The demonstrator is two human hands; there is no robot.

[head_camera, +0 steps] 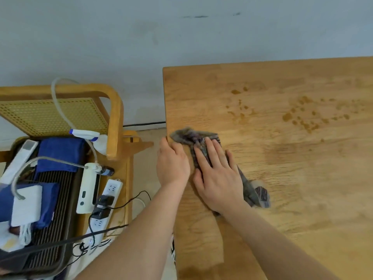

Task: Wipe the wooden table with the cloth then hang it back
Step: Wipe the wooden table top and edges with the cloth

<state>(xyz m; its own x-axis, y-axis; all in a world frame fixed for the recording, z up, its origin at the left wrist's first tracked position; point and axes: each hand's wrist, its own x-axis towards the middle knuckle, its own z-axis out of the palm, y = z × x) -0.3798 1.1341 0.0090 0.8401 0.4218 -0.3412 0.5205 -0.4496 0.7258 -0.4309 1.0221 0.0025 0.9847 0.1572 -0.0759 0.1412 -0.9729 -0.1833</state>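
Note:
A wooden table (292, 162) fills the right side, with dark wet spots scattered across its far half. A grey and purple cloth (190, 136) lies crumpled near the table's left edge. My right hand (217, 174) presses flat on the cloth, fingers spread, and the cloth sticks out ahead of the fingers and behind the wrist. My left hand (172, 162) rests on the table's left edge beside the cloth, its fingers curled over the edge and touching the cloth's near fold.
A wooden chair (116, 118) with a woven back stands left of the table, loaded with blue cloths (60, 153), a spray bottle (88, 135), a white device (88, 188) and a power strip (105, 205) with cables. A grey wall lies behind.

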